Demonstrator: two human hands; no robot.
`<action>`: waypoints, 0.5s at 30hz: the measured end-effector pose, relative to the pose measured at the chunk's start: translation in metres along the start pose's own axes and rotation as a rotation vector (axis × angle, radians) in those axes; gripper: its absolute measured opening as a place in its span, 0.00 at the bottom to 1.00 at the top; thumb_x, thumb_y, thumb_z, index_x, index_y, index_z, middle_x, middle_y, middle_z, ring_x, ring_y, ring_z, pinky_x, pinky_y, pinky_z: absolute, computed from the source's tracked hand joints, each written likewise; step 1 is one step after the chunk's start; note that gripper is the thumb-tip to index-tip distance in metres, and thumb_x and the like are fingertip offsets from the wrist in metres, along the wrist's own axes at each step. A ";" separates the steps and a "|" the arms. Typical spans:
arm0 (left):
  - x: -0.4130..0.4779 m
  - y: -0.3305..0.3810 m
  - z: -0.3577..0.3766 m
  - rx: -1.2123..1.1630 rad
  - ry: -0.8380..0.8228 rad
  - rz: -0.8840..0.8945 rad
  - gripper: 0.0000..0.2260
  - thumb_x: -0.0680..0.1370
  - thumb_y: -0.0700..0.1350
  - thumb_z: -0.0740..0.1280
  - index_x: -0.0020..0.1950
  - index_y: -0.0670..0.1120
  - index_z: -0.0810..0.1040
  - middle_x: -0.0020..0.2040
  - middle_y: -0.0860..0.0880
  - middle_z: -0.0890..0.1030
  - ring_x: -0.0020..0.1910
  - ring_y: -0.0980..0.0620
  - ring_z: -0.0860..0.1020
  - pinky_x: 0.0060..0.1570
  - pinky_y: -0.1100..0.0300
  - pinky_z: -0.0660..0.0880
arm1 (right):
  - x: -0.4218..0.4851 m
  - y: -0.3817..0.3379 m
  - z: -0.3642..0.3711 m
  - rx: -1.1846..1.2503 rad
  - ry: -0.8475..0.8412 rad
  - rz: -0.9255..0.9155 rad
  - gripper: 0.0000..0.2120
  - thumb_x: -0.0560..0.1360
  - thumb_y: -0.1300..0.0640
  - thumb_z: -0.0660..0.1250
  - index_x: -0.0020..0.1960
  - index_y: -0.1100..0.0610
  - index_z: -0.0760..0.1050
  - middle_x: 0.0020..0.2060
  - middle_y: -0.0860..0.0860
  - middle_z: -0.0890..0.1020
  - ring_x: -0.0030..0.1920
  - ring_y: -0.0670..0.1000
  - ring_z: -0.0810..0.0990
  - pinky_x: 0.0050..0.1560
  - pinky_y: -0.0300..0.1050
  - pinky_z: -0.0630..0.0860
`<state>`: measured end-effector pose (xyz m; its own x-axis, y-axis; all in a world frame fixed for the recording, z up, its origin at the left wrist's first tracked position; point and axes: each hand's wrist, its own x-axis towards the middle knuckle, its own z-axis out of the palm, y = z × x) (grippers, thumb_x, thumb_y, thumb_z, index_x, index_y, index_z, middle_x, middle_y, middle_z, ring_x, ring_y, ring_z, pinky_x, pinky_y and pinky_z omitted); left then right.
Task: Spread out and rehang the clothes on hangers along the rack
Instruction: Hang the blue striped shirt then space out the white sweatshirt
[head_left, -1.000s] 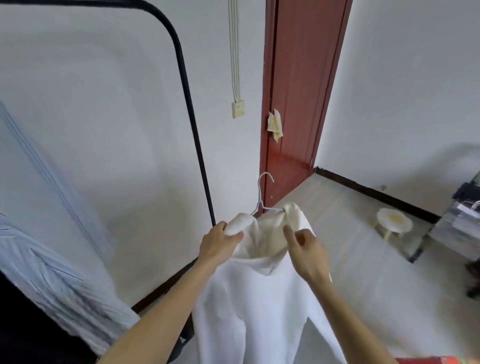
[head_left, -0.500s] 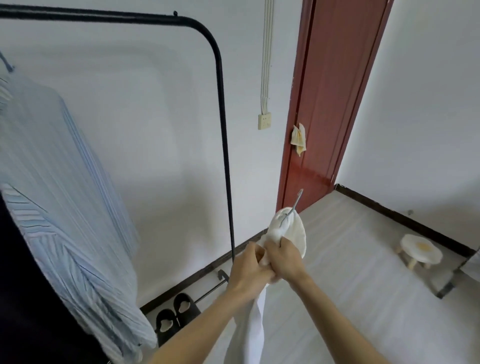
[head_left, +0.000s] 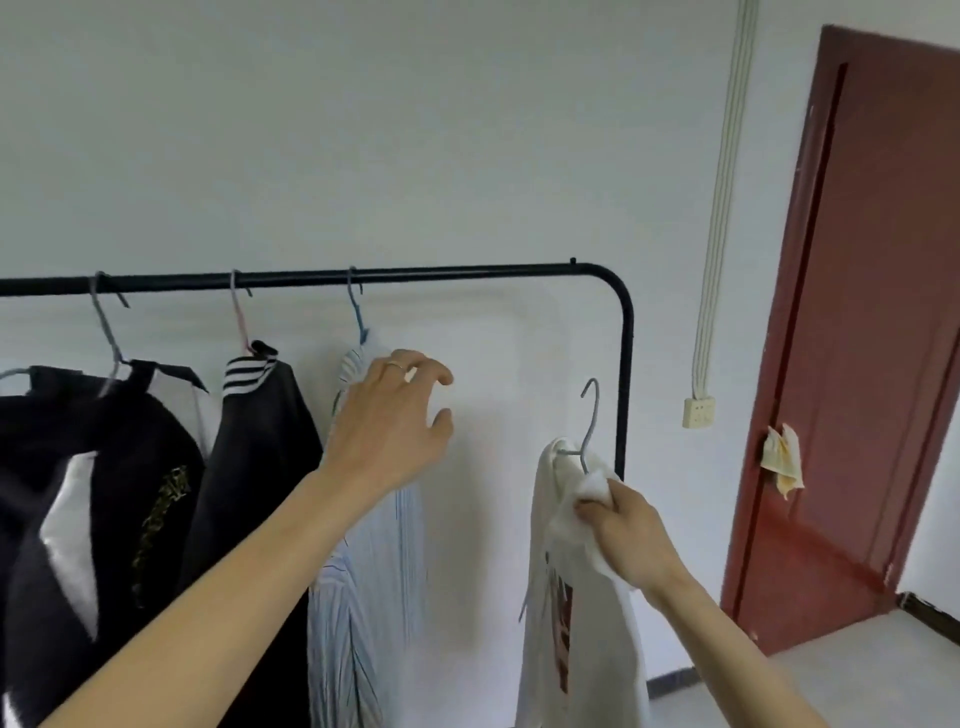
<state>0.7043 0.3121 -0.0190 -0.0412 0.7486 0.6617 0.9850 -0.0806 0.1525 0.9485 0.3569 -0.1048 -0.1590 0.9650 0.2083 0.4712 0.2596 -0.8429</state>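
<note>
Garment: white shirt (head_left: 576, 597) on a wire hanger (head_left: 589, 421), held below the rail (head_left: 467, 271) near its right bend, hook not yet over it.
Grip: right hand (head_left: 623, 535) pinches bunched cloth at the hanger's neck, not the wire.
Other hand: left hand (head_left: 389, 426) spread, fingers loosely curved, in front of the striped shirt (head_left: 363, 571) collar; contact unclear.
Slip risk: held by cloth alone, the hanger may twist and its hook miss the rail, or the shirt may slide off.
Crowding risk: hooked too far left, it bunches against the striped shirt.
</note>
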 end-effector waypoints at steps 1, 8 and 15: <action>0.006 -0.011 -0.007 0.050 0.049 -0.046 0.17 0.77 0.50 0.65 0.66 0.53 0.72 0.69 0.52 0.68 0.68 0.49 0.66 0.60 0.51 0.70 | 0.010 -0.014 -0.001 0.000 0.005 -0.020 0.08 0.77 0.61 0.60 0.45 0.57 0.77 0.42 0.50 0.82 0.45 0.47 0.79 0.48 0.45 0.74; 0.025 -0.059 -0.011 -0.243 -0.082 -0.499 0.33 0.75 0.47 0.67 0.77 0.48 0.56 0.73 0.42 0.64 0.71 0.43 0.64 0.65 0.50 0.68 | 0.077 -0.101 -0.008 -0.100 0.044 -0.189 0.12 0.76 0.58 0.59 0.51 0.62 0.78 0.45 0.57 0.83 0.49 0.59 0.80 0.51 0.55 0.76; 0.021 -0.056 0.006 -0.745 -0.155 -0.577 0.32 0.75 0.30 0.51 0.77 0.50 0.64 0.71 0.45 0.73 0.66 0.47 0.73 0.69 0.53 0.68 | 0.134 -0.148 0.011 -0.255 0.052 -0.271 0.14 0.77 0.59 0.56 0.53 0.63 0.78 0.50 0.59 0.83 0.51 0.61 0.80 0.50 0.51 0.75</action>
<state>0.6493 0.3363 -0.0183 -0.4121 0.8785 0.2418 0.4578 -0.0298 0.8886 0.8480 0.4474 0.0420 -0.2665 0.8590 0.4370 0.6198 0.5000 -0.6048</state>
